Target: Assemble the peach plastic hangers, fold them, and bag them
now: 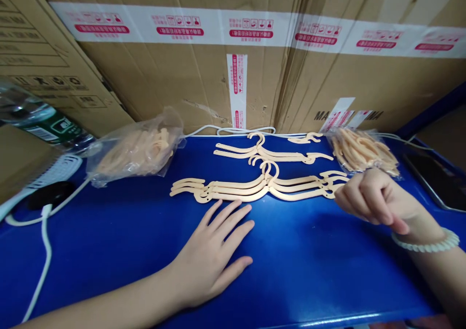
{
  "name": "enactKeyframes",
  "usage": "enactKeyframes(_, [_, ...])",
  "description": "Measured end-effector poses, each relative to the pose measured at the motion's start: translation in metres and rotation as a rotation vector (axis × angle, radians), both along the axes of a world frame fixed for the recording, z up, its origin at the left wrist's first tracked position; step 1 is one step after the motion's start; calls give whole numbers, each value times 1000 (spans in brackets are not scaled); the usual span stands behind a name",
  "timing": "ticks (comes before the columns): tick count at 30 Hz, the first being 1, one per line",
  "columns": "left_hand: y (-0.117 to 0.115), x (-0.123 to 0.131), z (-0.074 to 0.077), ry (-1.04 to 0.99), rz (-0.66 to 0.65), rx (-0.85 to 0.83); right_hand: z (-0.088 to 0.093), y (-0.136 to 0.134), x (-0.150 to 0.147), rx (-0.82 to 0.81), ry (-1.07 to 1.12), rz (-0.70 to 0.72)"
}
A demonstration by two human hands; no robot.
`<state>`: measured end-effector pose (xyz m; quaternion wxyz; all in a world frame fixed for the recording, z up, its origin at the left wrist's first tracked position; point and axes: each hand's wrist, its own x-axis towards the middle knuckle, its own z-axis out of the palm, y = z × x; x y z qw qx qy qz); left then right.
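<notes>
Beige folding clothes hangers (238, 191) lie stacked in an overlapping row on the blue tabletop (284, 271), arms spread and hooks facing away from me. My left hand (218, 251) rests flat with fingers spread, its fingertips at the lower edge of the left arms. At the right end of the row, my right hand (374, 200) is curled closed, with a pale beaded bracelet (427, 241) on the wrist. Its fingers hide whatever may be in them. Behind the row lie more hanger parts (284, 156), with an arm end at the right only.
Clear bags of beige parts stand at left (134, 149) and right (364, 152). A small loose hanger piece (306, 138) lies at the back. Cardboard boxes (182, 81) wall the rear. At left are a bottle (43, 120), a white comb-like item (54, 173) and cables; a phone-like slab (437, 181) lies right.
</notes>
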<state>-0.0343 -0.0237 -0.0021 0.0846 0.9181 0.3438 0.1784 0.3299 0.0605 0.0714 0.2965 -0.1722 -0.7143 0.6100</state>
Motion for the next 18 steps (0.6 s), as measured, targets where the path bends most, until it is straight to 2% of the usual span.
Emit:
enactKeyframes(8, [0, 0, 1, 5, 4, -29, -5, 0, 6, -11, 68, 38])
enactKeyframes(14, [-1, 1, 2, -12, -6, -27, -1, 1, -4, 14, 50, 56])
enactKeyframes(18, [1, 3, 5, -90, -11, -15, -3, 0, -5, 125, 8, 41])
